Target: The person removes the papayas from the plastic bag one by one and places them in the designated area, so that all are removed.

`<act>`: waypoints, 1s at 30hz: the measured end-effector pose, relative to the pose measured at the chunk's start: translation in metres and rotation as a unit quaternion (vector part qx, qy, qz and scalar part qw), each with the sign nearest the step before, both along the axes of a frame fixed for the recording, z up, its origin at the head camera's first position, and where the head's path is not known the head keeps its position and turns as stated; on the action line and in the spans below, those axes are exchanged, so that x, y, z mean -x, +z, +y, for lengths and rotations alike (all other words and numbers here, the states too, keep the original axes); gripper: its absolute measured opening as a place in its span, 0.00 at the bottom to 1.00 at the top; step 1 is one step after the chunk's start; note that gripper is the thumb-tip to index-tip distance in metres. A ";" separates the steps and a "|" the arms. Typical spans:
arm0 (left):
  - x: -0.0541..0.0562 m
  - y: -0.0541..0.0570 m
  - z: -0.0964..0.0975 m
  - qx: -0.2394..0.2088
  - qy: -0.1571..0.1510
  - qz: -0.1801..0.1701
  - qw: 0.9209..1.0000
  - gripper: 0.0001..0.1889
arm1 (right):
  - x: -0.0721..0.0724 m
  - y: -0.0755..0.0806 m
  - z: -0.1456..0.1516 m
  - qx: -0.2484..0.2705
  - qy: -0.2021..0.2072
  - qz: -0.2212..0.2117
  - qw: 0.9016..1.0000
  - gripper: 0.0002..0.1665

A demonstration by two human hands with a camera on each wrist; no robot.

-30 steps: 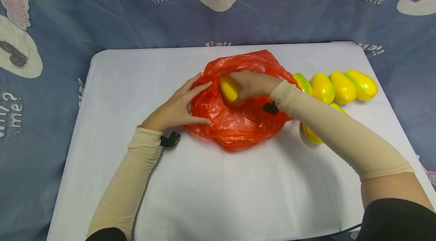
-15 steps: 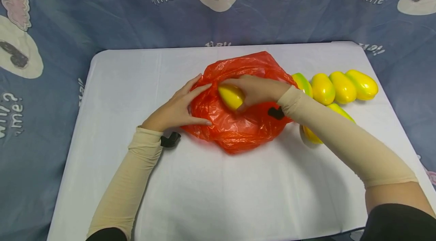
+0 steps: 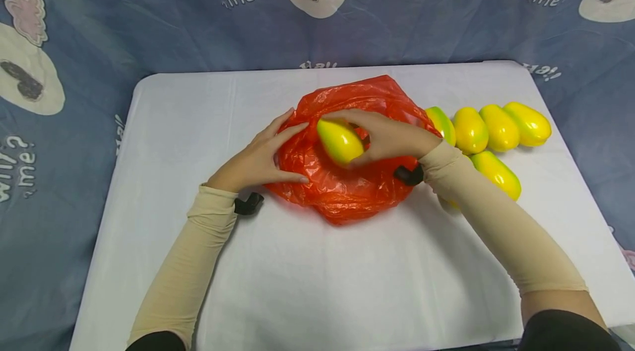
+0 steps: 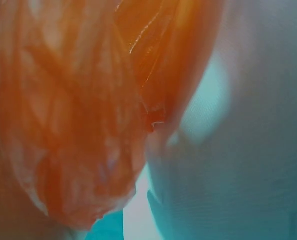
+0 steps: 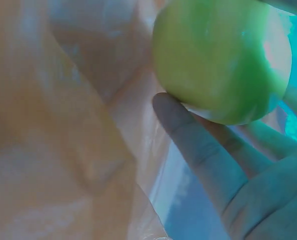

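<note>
A crinkled red plastic bag (image 3: 337, 196) lies on the white table with its mouth facing up. My left hand (image 3: 253, 161) rests at the bag's left rim, its thumb and fingers spread and nearly straight against the plastic. Over the bag's mouth, my right hand (image 3: 387, 133) holds a glossy yellow-green mango (image 3: 340, 141) between thumb and fingers. Fingers also lie along the underside of the mango (image 5: 223, 60) in the right wrist view. Translucent plastic of the bag (image 4: 73, 125) fills much of the left wrist view, hiding the left fingers there.
Several more mangoes (image 3: 501, 128) sit close together right of the bag. Another mango (image 3: 496, 174) lies nearer, beside the right sleeve, which partly covers one more. A blue patterned cloth (image 3: 173, 15) hangs behind the table's far edge (image 3: 258, 73).
My right hand has drawn back slightly toward the right and nearer, with the mango, which shows more fully above the bag. My left hand has stayed in place.
</note>
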State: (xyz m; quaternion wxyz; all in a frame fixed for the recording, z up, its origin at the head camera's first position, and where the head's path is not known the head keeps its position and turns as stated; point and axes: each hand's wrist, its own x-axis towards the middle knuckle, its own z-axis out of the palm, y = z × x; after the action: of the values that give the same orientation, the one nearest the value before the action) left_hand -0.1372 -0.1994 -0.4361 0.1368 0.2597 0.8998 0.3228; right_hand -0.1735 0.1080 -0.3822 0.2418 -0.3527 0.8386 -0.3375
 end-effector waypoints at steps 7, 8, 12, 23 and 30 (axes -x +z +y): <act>0.001 0.002 0.001 0.003 -0.003 0.000 1.000 0.57 | -0.011 -0.001 0.013 0.091 -0.069 -0.044 0.992 0.56; 0.002 0.002 0.001 0.003 -0.002 -0.001 1.000 0.57 | -0.013 -0.001 0.015 0.101 -0.080 -0.049 0.990 0.57; 0.002 0.000 0.001 0.004 -0.001 -0.001 1.000 0.58 | -0.020 -0.001 0.021 0.125 -0.113 -0.060 0.984 0.57; 0.001 -0.003 0.003 0.000 0.000 0.001 1.000 0.58 | -0.033 -0.002 0.032 0.179 -0.153 -0.071 0.969 0.57; 0.000 -0.003 0.002 0.002 0.008 -0.007 1.000 0.57 | -0.035 -0.002 0.036 0.208 -0.154 -0.061 0.964 0.58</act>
State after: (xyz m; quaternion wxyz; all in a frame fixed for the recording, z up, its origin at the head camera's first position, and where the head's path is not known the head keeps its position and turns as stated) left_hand -0.1367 -0.1970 -0.4388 0.1410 0.2502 0.9016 0.3234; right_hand -0.1385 0.1442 -0.3844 0.1589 -0.2406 0.7780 -0.5582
